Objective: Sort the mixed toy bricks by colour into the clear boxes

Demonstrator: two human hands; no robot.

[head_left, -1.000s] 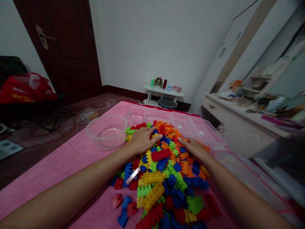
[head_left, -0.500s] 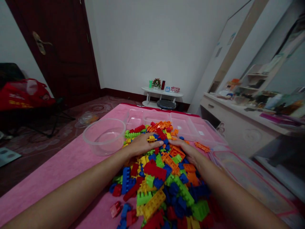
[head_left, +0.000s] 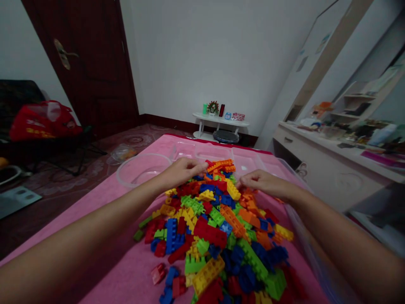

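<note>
A big heap of plastic toy bricks (head_left: 215, 223) in red, blue, yellow, green and orange lies on a pink cloth (head_left: 104, 211). Both my arms reach over it to its far end. My left hand (head_left: 182, 171) rests at the heap's far left with its fingers curled down onto the bricks, close to some orange ones (head_left: 221, 164). At the far right my right hand (head_left: 264, 183) has its fingers bent together against the bricks. What either hand grips is hidden by the fingers.
A clear round bowl (head_left: 136, 169) stands left of the heap, partly behind my left forearm. A clear divided tray (head_left: 196, 150) lies beyond the heap. A white dresser (head_left: 316, 164) stands to the right, a small white table (head_left: 221, 122) by the far wall, and a red bag (head_left: 41, 120) on the left.
Both hands lay flat on the heap a second ago. They have since lifted, moved to its far end and curled their fingers. The bricks have shifted and the heap has spread toward me.
</note>
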